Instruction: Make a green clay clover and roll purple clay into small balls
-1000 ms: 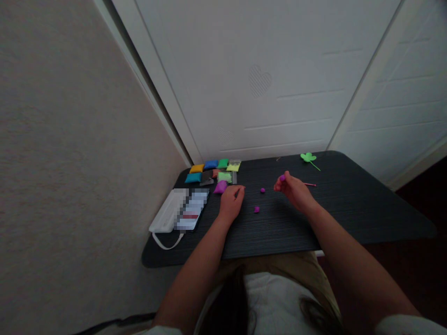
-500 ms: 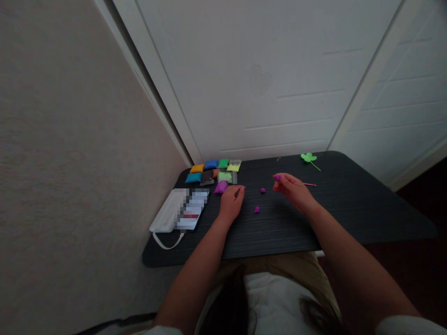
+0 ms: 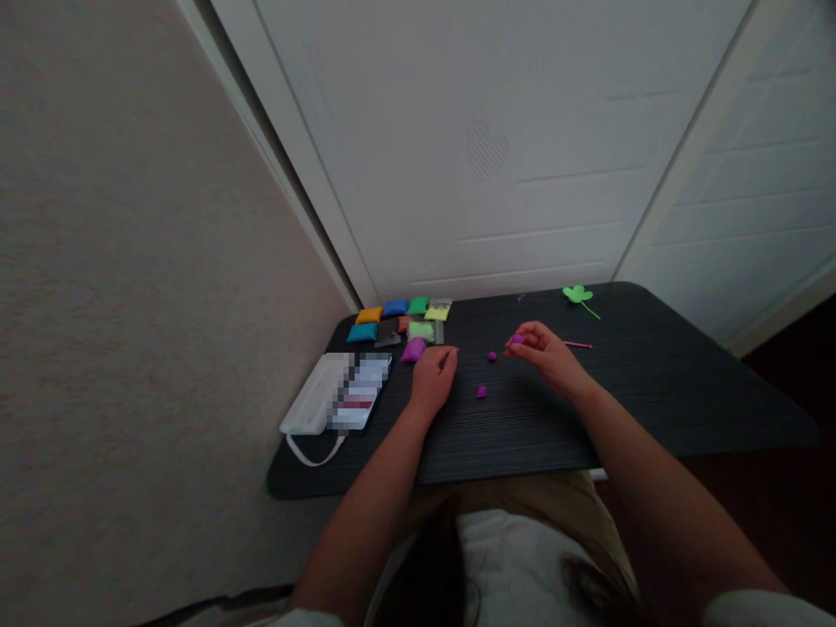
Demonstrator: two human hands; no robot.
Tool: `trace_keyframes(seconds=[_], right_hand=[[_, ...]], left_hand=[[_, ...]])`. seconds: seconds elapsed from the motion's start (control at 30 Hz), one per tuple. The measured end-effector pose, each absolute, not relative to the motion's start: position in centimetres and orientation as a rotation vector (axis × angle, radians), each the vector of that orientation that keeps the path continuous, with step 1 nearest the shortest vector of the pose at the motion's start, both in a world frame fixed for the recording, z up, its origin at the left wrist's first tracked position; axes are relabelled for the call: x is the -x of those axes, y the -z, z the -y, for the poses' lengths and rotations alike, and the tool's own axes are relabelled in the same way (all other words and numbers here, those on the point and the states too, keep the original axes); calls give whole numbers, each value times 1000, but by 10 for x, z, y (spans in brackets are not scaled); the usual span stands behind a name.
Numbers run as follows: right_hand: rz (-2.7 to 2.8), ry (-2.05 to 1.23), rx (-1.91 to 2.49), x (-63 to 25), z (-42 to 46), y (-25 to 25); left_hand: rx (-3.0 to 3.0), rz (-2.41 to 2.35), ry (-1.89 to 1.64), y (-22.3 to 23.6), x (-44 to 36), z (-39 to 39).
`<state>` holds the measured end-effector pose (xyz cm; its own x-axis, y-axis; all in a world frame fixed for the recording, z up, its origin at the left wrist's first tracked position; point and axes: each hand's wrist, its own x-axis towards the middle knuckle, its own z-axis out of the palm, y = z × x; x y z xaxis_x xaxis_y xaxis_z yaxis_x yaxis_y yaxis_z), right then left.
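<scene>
Between the fingertips of my right hand (image 3: 539, 351) is a small purple ball of clay (image 3: 517, 340), held a little above the table. My left hand (image 3: 434, 374) rests on the tabletop with its fingers loosely bent and the thumb apart, and I see nothing in it. Just beyond its knuckles lies a purple clay packet (image 3: 414, 350). A small purple ball (image 3: 492, 356) sits on the table between my hands. Nearer to me is an angular purple clay piece (image 3: 482, 393). Partly behind my right hand, a thin pink tool (image 3: 578, 345) lies on the table.
Several coloured clay packets (image 3: 363, 333) are grouped at the back left of the black table (image 3: 522, 444). A phone (image 3: 362, 396) lies beside a white case (image 3: 317, 396) with a strap at the left. At the back right is a green clover-like shape (image 3: 577, 294) with a stem.
My right hand has shifted slightly left and its fingers have turned the purple ball between their tips. My left hand and the things on the table stay in place.
</scene>
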<state>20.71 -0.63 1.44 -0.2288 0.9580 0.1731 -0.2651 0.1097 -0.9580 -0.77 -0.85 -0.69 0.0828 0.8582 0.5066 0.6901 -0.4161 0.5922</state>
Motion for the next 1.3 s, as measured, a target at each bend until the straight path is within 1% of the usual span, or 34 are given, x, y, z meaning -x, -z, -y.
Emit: trace_keyframes(seconds=[0.37,0.57,1.0,1.2,1.3], right_hand=[[1385,-1353,846,-206,8,-15],[1483,-1177,987,-207,10,-19],[1538,-1305,894,-204,9,-16],[1476,-1414,858,-203,11,-15],[1429,-1399,853,-204,11,-15]], left_hand=[[-2148,-1579,-1232,5,7,9],[-2146,-1577,-1234,6,8,9],[-2144,-1572,-1239,7,7,9],[-2130,-1582,-1235,7,7,9],[-2135,-1583,-1235,6,7,9]])
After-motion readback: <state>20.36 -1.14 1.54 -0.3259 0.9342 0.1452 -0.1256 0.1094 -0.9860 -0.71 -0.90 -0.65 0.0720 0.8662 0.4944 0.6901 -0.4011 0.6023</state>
